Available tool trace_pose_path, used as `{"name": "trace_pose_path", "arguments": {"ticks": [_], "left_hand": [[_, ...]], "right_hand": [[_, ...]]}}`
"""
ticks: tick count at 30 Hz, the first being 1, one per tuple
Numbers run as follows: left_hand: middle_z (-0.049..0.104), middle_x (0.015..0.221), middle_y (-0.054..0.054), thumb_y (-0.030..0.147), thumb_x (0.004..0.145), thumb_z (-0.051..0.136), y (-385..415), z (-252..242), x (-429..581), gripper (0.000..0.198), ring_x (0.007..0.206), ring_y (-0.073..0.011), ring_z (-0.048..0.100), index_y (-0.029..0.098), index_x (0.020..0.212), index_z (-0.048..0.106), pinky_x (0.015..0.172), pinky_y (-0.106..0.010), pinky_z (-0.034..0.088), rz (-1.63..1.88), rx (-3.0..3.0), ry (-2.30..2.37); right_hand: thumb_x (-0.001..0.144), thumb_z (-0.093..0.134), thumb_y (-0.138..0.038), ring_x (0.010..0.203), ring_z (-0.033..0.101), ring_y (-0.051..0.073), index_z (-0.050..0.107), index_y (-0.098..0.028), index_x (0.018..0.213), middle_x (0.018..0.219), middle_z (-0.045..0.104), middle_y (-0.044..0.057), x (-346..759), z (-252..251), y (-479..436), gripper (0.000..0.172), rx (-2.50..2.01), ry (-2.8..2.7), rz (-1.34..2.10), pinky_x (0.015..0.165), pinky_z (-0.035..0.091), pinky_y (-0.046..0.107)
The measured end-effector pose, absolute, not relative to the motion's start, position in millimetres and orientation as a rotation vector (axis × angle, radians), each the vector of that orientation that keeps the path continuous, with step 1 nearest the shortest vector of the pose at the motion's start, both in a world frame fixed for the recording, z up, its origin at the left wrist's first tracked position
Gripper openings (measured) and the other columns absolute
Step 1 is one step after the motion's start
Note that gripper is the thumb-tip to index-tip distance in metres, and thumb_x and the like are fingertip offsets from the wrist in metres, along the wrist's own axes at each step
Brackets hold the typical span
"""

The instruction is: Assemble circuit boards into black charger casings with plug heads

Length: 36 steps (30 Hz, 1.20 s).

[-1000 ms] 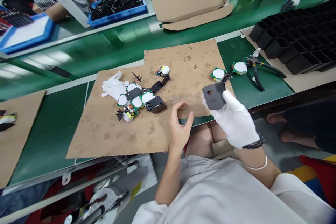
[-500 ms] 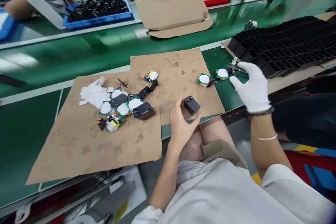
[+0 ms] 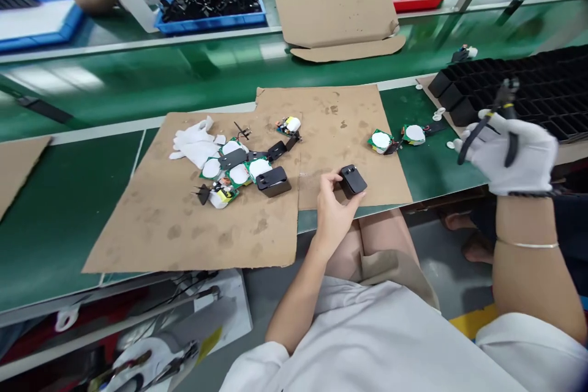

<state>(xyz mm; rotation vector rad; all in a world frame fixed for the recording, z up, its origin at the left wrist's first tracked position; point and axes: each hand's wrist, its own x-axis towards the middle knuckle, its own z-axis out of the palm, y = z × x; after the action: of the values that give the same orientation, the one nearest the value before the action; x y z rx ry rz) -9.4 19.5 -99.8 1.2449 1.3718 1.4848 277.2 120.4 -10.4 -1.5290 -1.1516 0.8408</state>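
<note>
My bare left hand (image 3: 337, 214) grips a black power adapter (image 3: 353, 180) between thumb and fingers, at the front edge of the cardboard sheet (image 3: 340, 128). Over on the right, my white-gloved right hand (image 3: 519, 150) holds a pair of pliers (image 3: 504, 98), jaws pointing up and handles spread across the palm. Between the hands lie two green circuit boards with white round tops, one board (image 3: 381, 141) on the cardboard's edge and another board (image 3: 413, 134) on the green table. A second black adapter (image 3: 274, 182) sits left of my left hand, beside several more boards (image 3: 237, 175).
A white glove (image 3: 197, 141) lies on the cardboard's left part. Rows of black cases (image 3: 519, 95) fill the right side. Beyond the green belt (image 3: 220, 70) stand a blue tray (image 3: 211, 24) and a red tray (image 3: 432, 3) of black parts, with people behind them.
My left hand has closed on the adapter. My right hand has picked up the pliers from the table and lifted them to the right. The view has shifted.
</note>
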Motion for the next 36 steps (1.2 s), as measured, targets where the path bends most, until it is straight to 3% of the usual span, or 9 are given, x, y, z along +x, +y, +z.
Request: {"name": "trace_pose_path", "arguments": {"ticks": [3,6,9,12,14,17,23,29,36], "left_hand": [[0.064,0.134,-0.013,0.016,0.076,0.080,19.7,-101.1,-11.1,0.039,0.123,-0.0228,0.066,0.022,0.101,0.050,0.104,-0.037,0.051,1.534,1.315,1.337],[0.066,0.131,-0.011,0.015,0.079,0.077,19.3,-102.4,-12.5,0.028,0.128,-0.0249,0.063,0.021,0.099,0.058,0.107,-0.040,0.050,1.552,1.424,1.356],[0.064,0.128,-0.009,0.019,0.083,0.076,18.0,-102.8,-13.4,0.019,0.129,-0.0258,0.061,0.023,0.100,0.067,0.111,-0.042,0.048,1.534,1.552,1.426],[0.061,0.129,-0.009,0.024,0.085,0.076,16.7,-101.5,-14.3,0.028,0.127,-0.0253,0.060,0.025,0.112,0.070,0.112,-0.040,0.047,1.513,1.619,1.454],[0.060,0.126,-0.009,0.024,0.084,0.077,16.0,-99.7,-14.7,0.037,0.125,-0.0248,0.060,0.025,0.121,0.067,0.111,-0.038,0.047,1.500,1.645,1.440],[0.060,0.120,-0.008,0.019,0.082,0.077,15.1,-96.8,-14.3,0.043,0.120,-0.0237,0.060,0.025,0.123,0.066,0.108,-0.037,0.047,1.496,1.679,1.443],[0.058,0.118,-0.006,0.011,0.078,0.072,12.8,-96.2,-10.8,0.046,0.116,-0.0235,0.060,0.026,0.121,0.064,0.104,-0.037,0.049,1.508,1.730,1.504],[0.059,0.123,-0.008,0.008,0.080,0.069,10.3,-98.1,-9.2,0.048,0.116,-0.0249,0.060,0.027,0.123,0.060,0.104,-0.039,0.048,1.504,1.904,1.513],[0.064,0.126,-0.010,0.005,0.078,0.063,12.1,-101.4,-11.2,0.040,0.111,-0.0269,0.060,0.025,0.108,0.047,0.095,-0.043,0.047,1.477,2.093,1.408]], "right_hand": [[0.098,0.011,-0.056,0.138,0.052,0.025,0.066,-0.027,0.126,0.136,0.063,0.008,252.3,-6.1,78.0,0.068,-1.254,-1.177,1.243,0.094,0.051,0.045],[0.100,-0.003,-0.050,0.107,0.070,0.022,0.056,-0.025,0.142,0.123,0.067,0.012,220.9,-15.8,36.8,0.077,-1.281,-1.292,1.441,0.083,0.057,0.042],[0.100,0.014,-0.050,0.079,0.070,0.026,0.060,-0.024,0.138,0.097,0.073,0.013,193.8,-31.2,5.5,0.065,-1.255,-1.486,1.551,0.068,0.061,0.044],[0.094,0.051,-0.046,0.087,0.072,0.026,0.065,-0.023,0.131,0.099,0.075,0.010,178.2,-40.1,-11.8,0.046,-1.199,-1.585,1.639,0.078,0.062,0.041],[0.088,0.066,-0.041,0.103,0.072,0.027,0.064,-0.023,0.132,0.114,0.075,0.008,173.4,-41.3,-15.7,0.047,-1.252,-1.674,1.538,0.093,0.060,0.040],[0.087,0.066,-0.036,0.119,0.068,0.028,0.061,-0.021,0.137,0.132,0.069,0.010,171.0,-39.9,-14.0,0.052,-1.377,-1.897,1.148,0.104,0.056,0.044],[0.089,0.058,-0.031,0.099,0.072,0.029,0.061,-0.019,0.138,0.113,0.073,0.011,171.9,-34.7,-6.7,0.050,-1.533,-2.313,0.422,0.084,0.061,0.044],[0.089,0.056,-0.029,0.083,0.072,0.026,0.064,-0.019,0.133,0.100,0.074,0.008,174.5,-27.0,-7.7,0.046,-1.541,-2.451,0.212,0.065,0.057,0.036],[0.088,0.055,-0.026,0.067,0.068,0.022,0.067,-0.023,0.130,0.087,0.073,0.006,181.8,-15.7,-7.8,0.044,-1.559,-2.532,0.119,0.055,0.047,0.031]]}}
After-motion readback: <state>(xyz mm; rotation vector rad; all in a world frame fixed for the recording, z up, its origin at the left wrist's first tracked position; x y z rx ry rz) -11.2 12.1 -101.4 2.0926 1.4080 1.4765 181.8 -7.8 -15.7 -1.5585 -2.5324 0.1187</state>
